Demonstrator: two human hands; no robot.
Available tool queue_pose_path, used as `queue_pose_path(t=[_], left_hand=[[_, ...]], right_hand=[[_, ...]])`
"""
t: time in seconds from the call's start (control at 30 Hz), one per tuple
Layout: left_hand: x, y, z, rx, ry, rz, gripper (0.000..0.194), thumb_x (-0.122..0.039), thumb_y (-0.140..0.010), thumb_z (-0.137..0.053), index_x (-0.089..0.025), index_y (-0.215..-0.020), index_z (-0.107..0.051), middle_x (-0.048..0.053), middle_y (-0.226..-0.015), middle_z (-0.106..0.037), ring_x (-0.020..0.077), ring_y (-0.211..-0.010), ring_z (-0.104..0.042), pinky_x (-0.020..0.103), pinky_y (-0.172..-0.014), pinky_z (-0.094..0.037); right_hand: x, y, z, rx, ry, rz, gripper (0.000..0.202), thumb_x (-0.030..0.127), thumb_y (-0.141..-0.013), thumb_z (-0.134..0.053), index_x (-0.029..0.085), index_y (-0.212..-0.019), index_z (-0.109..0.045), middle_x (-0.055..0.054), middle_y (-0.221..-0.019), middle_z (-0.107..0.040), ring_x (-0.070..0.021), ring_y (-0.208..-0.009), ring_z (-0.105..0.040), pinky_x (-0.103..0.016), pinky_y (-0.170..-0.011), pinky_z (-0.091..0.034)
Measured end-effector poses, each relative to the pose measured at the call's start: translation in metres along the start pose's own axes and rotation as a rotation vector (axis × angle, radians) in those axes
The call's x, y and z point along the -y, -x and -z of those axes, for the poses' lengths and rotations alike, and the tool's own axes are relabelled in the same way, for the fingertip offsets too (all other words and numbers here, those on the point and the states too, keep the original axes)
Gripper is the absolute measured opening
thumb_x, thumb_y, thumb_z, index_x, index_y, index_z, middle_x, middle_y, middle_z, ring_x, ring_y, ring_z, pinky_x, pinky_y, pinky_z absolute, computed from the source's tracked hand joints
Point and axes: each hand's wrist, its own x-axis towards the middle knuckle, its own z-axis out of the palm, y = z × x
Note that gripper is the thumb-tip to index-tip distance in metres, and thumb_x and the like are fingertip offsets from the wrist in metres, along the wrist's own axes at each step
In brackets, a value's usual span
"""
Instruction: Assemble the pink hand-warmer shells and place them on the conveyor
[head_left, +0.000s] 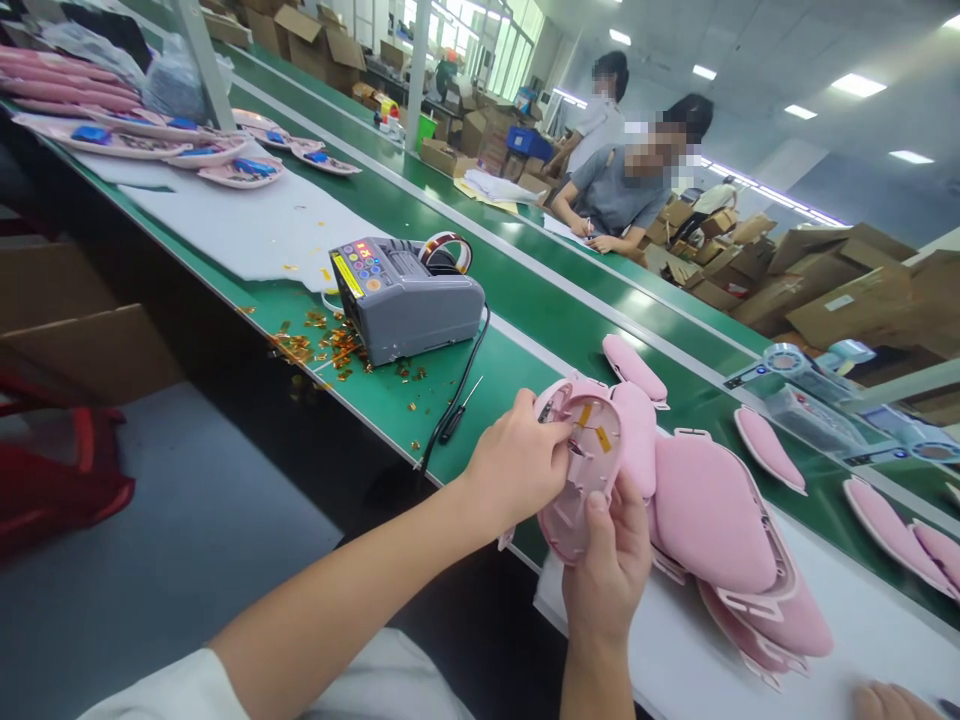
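A pink plastic shell (577, 510) is held up at the centre, its hollow inner side facing me, with yellow tape pieces and thin wires inside. My left hand (517, 465) grips its upper left edge, fingers bent over the rim and into the shell. Around the lower right edge my right hand (611, 545) is closed, thumb on the rim. Just right of it, padded pink pieces (712, 510) lie piled up. A grey tape dispenser (420, 305) stands to the left, with orange tape scraps (341, 345) beside it.
A screwdriver (459, 412) and a black cable lie near the bench edge (390, 440). More pink shells with blue parts (244, 172) are at the upper left. Small fans (799, 362) stand at right. Two people are across the bench; another person's fingers (889, 700) show at lower right.
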Motion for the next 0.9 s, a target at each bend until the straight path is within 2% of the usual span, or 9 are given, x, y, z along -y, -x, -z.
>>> queue_pose_path(t=[0.17, 0.27, 0.47, 0.67, 0.9], left_hand=[[0.001, 0.002, -0.002, -0.019, 0.020, -0.005, 0.025, -0.026, -0.085, -0.048, -0.028, -0.086, -0.072, 0.002, -0.084, -0.039, 0.0130, -0.059, -0.050, 0.031, -0.061, -0.049], [0.001, 0.004, -0.003, -0.008, 0.032, -0.028, 0.025, -0.026, -0.083, -0.048, -0.028, -0.087, -0.073, 0.004, -0.087, -0.042, 0.0146, -0.063, -0.054, 0.032, -0.062, -0.050], [0.001, 0.006, -0.002, 0.001, 0.061, -0.034, 0.028, -0.025, -0.082, -0.049, -0.031, -0.095, -0.073, 0.004, -0.090, -0.043, 0.0185, -0.075, -0.059, 0.034, -0.066, -0.051], [-0.001, 0.007, 0.001, -0.018, 0.053, -0.024, 0.025, -0.025, -0.084, -0.047, -0.028, -0.084, -0.073, 0.002, -0.086, -0.041, 0.0135, -0.062, -0.051, 0.029, -0.059, -0.045], [-0.005, 0.008, 0.004, -0.045, 0.034, 0.051, 0.026, -0.030, -0.087, -0.047, -0.025, -0.079, -0.070, 0.003, -0.087, -0.045, 0.0136, -0.059, -0.049, 0.030, -0.057, -0.042]], right_hand=[[-0.002, 0.002, 0.007, 0.011, -0.050, -0.030, 0.038, 0.036, -0.084, -0.064, 0.024, -0.120, -0.059, -0.009, -0.124, -0.061, -0.0264, -0.114, -0.056, -0.059, -0.103, -0.034], [-0.001, 0.003, 0.009, -0.038, -0.052, -0.047, 0.041, 0.037, -0.082, -0.065, 0.024, -0.121, -0.058, -0.010, -0.123, -0.061, -0.0266, -0.114, -0.056, -0.060, -0.103, -0.034], [0.001, 0.002, 0.010, -0.038, -0.027, -0.015, 0.042, 0.037, -0.082, -0.063, 0.022, -0.121, -0.058, -0.010, -0.122, -0.062, -0.0268, -0.113, -0.057, -0.054, -0.100, -0.041], [0.001, 0.002, 0.014, -0.019, -0.060, 0.020, 0.042, 0.033, -0.083, -0.063, 0.022, -0.123, -0.058, -0.008, -0.116, -0.065, -0.0247, -0.111, -0.059, -0.047, -0.095, -0.046], [0.006, 0.004, 0.018, 0.026, -0.065, 0.057, 0.039, 0.030, -0.083, -0.064, 0.022, -0.120, -0.061, -0.006, -0.116, -0.066, -0.0233, -0.109, -0.060, -0.039, -0.092, -0.048]])
